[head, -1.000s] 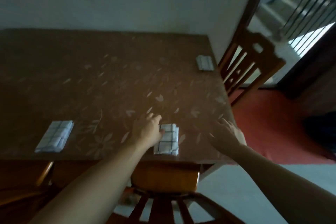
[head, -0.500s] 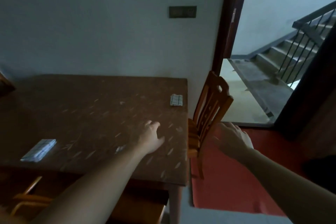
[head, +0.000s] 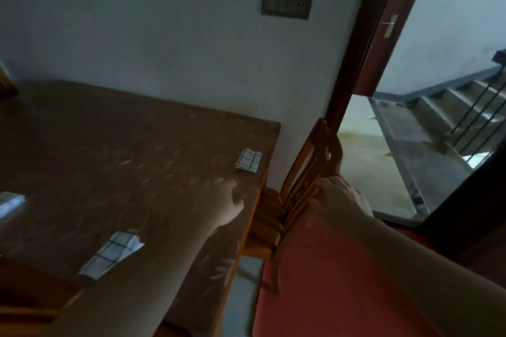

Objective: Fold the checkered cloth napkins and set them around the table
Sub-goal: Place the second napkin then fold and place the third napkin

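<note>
Three folded white checkered napkins lie on the brown patterned table [head: 115,145]. One napkin [head: 248,160] sits near the far right corner. Another napkin [head: 111,254] lies near the front edge, left of my left forearm. A third napkin [head: 9,204] shows at the left border. My left hand [head: 226,206] hovers over the table's right edge, fingers apart, holding nothing. My right hand [head: 341,201] is off the table beside the wooden chair [head: 306,172], fingers loosely spread, touching or nearly touching the chair back.
The chair stands tucked at the table's right side. A red carpet [head: 328,282] covers the floor to the right. Behind are a wall with a switch plate [head: 286,5], a dark door frame [head: 356,68] and stairs [head: 451,107] beyond the doorway.
My view has swung up and to the right. My left hand has left the front napkin and moved toward the right edge. My right hand has moved off the table to the chair.
</note>
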The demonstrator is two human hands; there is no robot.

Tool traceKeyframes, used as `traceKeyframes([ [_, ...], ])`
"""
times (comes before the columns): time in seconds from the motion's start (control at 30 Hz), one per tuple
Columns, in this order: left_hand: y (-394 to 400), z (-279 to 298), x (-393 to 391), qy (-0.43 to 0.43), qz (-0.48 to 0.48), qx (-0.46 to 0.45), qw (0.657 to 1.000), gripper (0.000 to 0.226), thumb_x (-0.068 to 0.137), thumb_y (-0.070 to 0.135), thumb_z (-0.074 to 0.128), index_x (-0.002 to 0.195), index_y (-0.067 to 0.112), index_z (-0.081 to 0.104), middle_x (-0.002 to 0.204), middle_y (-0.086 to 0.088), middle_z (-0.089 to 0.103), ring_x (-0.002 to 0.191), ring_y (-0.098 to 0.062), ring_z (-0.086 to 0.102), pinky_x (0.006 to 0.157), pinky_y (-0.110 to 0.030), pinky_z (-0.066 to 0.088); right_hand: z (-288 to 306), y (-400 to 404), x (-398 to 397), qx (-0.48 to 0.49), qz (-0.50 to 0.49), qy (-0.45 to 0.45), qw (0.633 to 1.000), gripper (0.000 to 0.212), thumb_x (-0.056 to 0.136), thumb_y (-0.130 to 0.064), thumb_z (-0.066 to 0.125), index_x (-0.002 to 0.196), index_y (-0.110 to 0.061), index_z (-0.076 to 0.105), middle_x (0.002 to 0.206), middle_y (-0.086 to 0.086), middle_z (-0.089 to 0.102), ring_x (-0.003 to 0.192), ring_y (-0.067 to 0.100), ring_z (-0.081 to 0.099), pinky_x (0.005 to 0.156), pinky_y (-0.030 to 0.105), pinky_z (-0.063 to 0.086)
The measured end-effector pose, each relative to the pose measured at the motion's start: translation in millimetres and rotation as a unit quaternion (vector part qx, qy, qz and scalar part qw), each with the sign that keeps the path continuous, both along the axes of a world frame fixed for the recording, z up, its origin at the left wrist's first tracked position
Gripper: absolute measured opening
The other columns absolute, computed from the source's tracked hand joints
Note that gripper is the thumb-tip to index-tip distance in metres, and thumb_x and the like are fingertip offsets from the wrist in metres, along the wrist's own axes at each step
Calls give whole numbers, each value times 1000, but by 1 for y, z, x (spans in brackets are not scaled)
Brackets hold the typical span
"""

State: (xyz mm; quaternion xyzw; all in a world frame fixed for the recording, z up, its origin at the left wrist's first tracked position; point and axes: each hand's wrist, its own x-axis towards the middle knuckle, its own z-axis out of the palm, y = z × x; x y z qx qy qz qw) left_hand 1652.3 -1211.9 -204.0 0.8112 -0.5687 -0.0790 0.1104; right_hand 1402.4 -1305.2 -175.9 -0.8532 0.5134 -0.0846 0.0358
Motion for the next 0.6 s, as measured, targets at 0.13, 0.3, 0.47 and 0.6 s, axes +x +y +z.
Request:
traceKeyframes([
  [0.13, -48, -6, -4, -8, 43, 20, 999, 54, 86, 57, 53, 132, 28, 51, 129, 4, 59, 117, -18, 57, 100, -36, 40, 2, -74, -1, 10, 29, 0, 1000, 48, 86, -48, 53, 129, -26, 51, 126, 0, 56, 114, 22, 55, 94, 39, 46],
  [0.3, -102, -10, -19, 9, 132, 17, 991, 43, 88, 47, 57, 124, 22, 58, 125, 3, 59, 109, -18, 59, 83, -28, 48, -8, -168, 12, 31, 117, -10, 993, 53, 88, -46, 54, 135, -23, 47, 133, 3, 52, 120, 24, 51, 98, 43, 44],
  [0.47, -141, -20, -46, 9, 228, 36, 973, 47, 88, 49, 54, 128, 23, 55, 126, 0, 57, 110, -20, 58, 89, -36, 51, -13, -237, 28, 53, 219, 6, 974, 47, 92, -45, 50, 133, -22, 48, 131, 4, 53, 117, 23, 53, 92, 39, 48],
  [0.6, -160, -39, -55, 25, 296, 31, 954, 49, 87, 50, 52, 130, 26, 52, 129, 1, 57, 118, -20, 54, 97, -38, 46, -26, -279, 55, 78, 276, 38, 957, 42, 94, -46, 46, 128, -23, 49, 126, 4, 55, 110, 23, 55, 82, 33, 45],
])
